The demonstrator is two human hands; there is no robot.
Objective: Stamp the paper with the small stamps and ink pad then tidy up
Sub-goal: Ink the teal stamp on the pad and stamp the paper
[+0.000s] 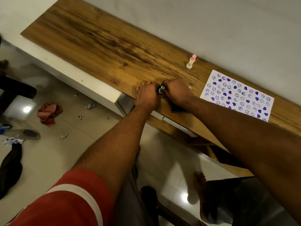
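The white paper [237, 95] lies at the right of the wooden desk [104, 44], covered with purple hearts and smiley faces. Two small stamps, a pink one [193, 58] and a cream one [189, 65], stand upright behind it near the wall. My left hand [147, 95] and my right hand [176, 91] are pressed together near the desk's front edge, both closed around a small teal-topped stamp [161, 89]. The dark ink pad [178, 109] lies under my right wrist, mostly hidden.
A white wall runs along the desk's far edge. On the tiled floor to the left lie a red cloth [48, 113], scraps of paper, a shoe [30, 133] and dark clothing. My bare foot [202, 193] shows under the desk at the lower right.
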